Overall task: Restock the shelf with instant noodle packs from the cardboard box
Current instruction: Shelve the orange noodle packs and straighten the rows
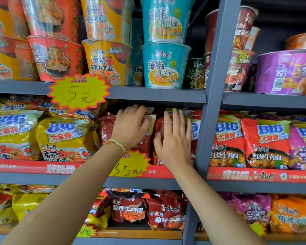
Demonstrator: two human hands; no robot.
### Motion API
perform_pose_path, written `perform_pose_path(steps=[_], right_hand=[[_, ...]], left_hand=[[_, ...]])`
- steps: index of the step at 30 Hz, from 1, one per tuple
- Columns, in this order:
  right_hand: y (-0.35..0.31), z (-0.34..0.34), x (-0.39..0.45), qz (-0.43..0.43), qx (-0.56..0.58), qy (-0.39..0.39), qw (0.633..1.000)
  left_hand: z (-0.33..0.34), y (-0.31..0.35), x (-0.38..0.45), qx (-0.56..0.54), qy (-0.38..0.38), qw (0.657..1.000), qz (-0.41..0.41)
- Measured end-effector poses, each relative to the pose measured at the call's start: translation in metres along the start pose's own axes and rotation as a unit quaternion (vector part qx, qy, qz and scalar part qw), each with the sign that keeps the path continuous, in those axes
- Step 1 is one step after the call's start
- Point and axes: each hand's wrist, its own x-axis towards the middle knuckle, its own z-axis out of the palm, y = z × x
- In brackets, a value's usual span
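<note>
Both hands are up at the middle shelf (148,182) of a grey rack, working on the red noodle packs there. The left hand (131,127) lies over the top of a red pack (106,128), its fingers curled onto the pack's upper edge and its thumb stretched right across the white seam, so it grips that pack near the top. A thin green band (117,145) circles the left wrist. The right hand (175,138) is spread, fingers straight and pointing up, its palm pressed flat against the front of the next red pack (159,126), just beside the grey upright post (214,85). The two red packs stand upright, side by side and touching, between the yellow packs (60,137) on the left and the post on the right. Right of the post stand more red packs (265,144) marked BIG, and a purple pack (303,147) at the edge.

On the shelf above, cup noodles are stacked two high: orange-red cups (55,59), yellow cups (104,61) and teal cups (163,65). A yellow starburst price tag (79,91) hangs from that shelf's edge; a second tag (131,163) sits on the middle shelf's red strip, partly hidden by the left forearm. The lower shelf holds dark red packs (148,209), with yellow ones to their left. The cardboard box is out of view.
</note>
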Motion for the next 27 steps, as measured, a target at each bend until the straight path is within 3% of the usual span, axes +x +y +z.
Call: perform_pose_path(steps=[6, 13, 16, 22, 27], right_hand=[[0.001, 0.003, -0.023, 0.036, -0.022, 0.050, 0.998], [0.002, 0.010, -0.028, 0.046, -0.037, -0.039, 0.997], [0.005, 0.012, -0.027, 0.055, -0.038, -0.050, 0.997], [0.005, 0.011, -0.030, 0.048, -0.034, -0.043, 0.997], [0.006, 0.013, -0.032, 0.053, -0.026, -0.051, 0.997]], left_hand=[[0.008, 0.029, 0.016, -0.030, -0.065, 0.997, 0.031], [0.011, 0.039, 0.036, -0.087, -0.112, 0.990, 0.018], [0.007, 0.036, 0.043, -0.143, -0.147, 0.979, 0.003], [0.005, 0.038, 0.050, -0.190, -0.147, 0.971, -0.017], [0.003, 0.074, 0.062, -0.206, -0.247, 0.947, 0.011]])
